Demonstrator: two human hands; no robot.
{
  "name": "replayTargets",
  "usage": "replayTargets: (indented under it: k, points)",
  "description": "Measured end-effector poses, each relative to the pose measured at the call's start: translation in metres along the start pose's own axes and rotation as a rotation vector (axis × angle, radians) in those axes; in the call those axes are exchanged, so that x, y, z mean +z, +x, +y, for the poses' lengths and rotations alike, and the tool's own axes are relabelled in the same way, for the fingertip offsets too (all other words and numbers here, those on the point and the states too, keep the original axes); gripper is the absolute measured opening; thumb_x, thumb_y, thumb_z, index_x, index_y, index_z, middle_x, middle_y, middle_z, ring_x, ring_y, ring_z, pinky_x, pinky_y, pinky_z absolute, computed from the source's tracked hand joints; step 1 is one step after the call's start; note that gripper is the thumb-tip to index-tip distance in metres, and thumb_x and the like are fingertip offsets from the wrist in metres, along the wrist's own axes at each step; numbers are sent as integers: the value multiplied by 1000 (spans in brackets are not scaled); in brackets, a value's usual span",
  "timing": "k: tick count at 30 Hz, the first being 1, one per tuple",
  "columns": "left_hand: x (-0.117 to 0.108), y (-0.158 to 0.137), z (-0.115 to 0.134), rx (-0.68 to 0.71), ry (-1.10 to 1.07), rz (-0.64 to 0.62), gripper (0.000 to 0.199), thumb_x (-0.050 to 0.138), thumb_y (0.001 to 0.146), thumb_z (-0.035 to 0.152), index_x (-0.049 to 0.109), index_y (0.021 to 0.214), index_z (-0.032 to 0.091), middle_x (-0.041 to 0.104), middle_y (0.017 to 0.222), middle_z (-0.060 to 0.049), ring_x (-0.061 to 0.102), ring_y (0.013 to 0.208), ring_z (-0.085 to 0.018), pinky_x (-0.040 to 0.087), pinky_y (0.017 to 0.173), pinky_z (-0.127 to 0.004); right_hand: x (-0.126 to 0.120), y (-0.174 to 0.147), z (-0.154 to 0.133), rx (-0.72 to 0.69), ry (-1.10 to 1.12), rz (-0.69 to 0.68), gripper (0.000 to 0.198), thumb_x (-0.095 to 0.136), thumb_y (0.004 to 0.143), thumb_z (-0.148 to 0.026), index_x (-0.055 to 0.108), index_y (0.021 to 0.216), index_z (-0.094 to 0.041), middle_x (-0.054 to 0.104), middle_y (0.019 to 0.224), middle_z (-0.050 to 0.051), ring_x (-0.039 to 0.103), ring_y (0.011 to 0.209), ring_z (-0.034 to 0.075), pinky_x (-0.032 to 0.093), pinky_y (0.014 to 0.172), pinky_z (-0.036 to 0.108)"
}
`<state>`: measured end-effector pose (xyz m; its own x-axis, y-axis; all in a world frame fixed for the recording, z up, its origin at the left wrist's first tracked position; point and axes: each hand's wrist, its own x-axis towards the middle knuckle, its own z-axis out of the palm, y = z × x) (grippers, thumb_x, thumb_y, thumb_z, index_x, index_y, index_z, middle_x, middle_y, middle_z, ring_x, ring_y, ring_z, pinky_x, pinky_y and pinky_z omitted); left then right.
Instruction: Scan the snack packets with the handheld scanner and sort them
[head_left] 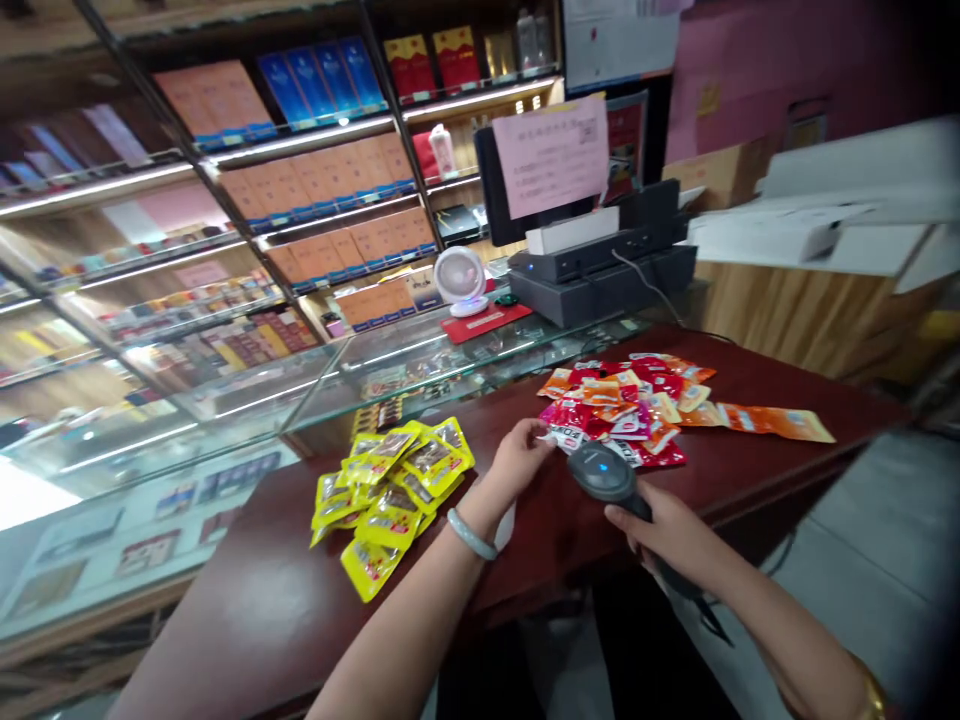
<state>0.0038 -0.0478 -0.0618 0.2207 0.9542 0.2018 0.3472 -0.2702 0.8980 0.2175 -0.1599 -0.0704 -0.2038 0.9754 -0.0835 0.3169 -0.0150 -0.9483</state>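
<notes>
The right grip (661, 528) covers much of the handle of the scanner (602, 470). Blur leaves unclear whether the left grip (519, 460) pinches the white packet (564, 438) beside its fingertips. Far beyond both, print on the pink sheet (551, 160) is unreadable.

- We saw light strips (300, 138) glowing.
- White glare burned out our left edge.
- Pale sheen lay on the dark red tabletop (217, 590).
- Blur smeared shelved boxes (120, 135).
- Blue light (604, 467) dotted the barcode scanner (592, 478).
- Shading blackened our right corners.
</notes>
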Motion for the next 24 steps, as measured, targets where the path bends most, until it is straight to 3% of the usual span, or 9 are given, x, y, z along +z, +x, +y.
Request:
replayTargets:
  k: [4, 9, 14, 16, 18, 20, 24]
  points:
    - [-33, -36, 0, 20, 237, 55, 29, 65, 82, 27, 63, 110, 20, 69, 103, -5, 64, 89, -15, 51, 83, -28, 16, 3, -7, -26, -39, -62, 44, 56, 85, -59, 52, 100, -19, 55, 53, -6, 51, 36, 11, 40, 37, 21]
    - [-106, -60, 10, -19, 784, 226, 32, 62, 85, 34, 65, 113, 19, 68, 113, -9, 60, 107, -22, 43, 99, -35, 38, 5, -25, -75, -67, -131, 47, 56, 86, -59, 52, 110, -19, 56, 56, -6, 52, 36, 11, 40, 37, 20]
    - [-189, -67, 0, -354, 1175, 477, 43, 46, 91, 44, 64, 117, 14, 64, 119, -18, 55, 116, -32, 41, 99, -44, 56, 12, -37, -88, -135, -183, 46, 58, 85, -55, 54, 112, -18, 56, 56, -5, 50, 35, 10, 39, 34, 18]
    - [-214, -68, -8, -515, 1206, 457, 48, 44, 91, 49, 65, 114, 13, 62, 121, -20, 54, 117, -37, 42, 95, -47, 61, 15, -46, -90, -165, -196, 46, 60, 84, -52, 55, 113, -17, 57, 56, -5, 51, 35, 10, 39, 34, 18]
    - [-230, -68, -16, -606, 1193, 355, 55, 48, 86, 57, 66, 111, 12, 61, 123, -22, 53, 117, -40, 43, 93, -48, 64, 18, -58, -93, -203, -213, 44, 62, 84, -49, 56, 113, -17, 57, 56, -4, 51, 35, 10, 40, 34, 18]
    - [-238, -68, -23, -608, 1183, 286, 62, 56, 78, 63, 65, 111, 12, 62, 123, -22, 54, 117, -40, 42, 94, -47, 66, 24, -74, -101, -246, -232, 43, 64, 83, -47, 57, 114, -18, 58, 56, -4, 52, 36, 10, 40, 34, 18]
    - [-237, -73, -28, -503, 1179, 355, 62, 67, 70, 57, 59, 115, 14, 64, 118, -19, 54, 116, -37, 41, 95, -45, 66, 45, -104, -158, -275, -307, 45, 65, 84, -48, 56, 116, -18, 57, 57, -4, 54, 38, 11, 43, 35, 18]
